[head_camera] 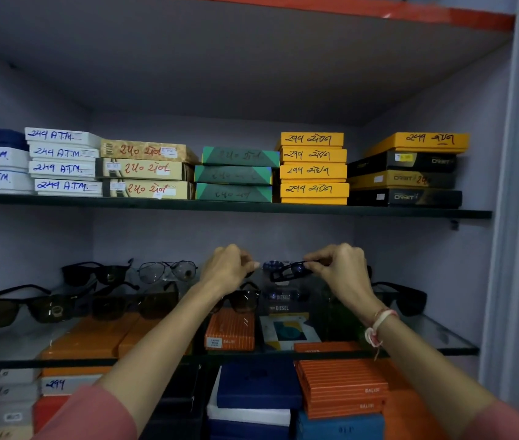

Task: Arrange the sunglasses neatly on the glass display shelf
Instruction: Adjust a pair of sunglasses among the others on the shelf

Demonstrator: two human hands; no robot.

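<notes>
Above the glass shelf, dark blue-lensed sunglasses pinched between left hand and right hand

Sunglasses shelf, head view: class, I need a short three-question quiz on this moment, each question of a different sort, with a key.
1. True or false: both hands hold one pair of black sunglasses above the glass display shelf.
2. Which sits left of the left hand? A) wire-framed aviator glasses B) a mirror C) a hat
3. Fill in: the right hand has a band on its ____.

Key: 1 true; 2 A; 3 wrist
</notes>
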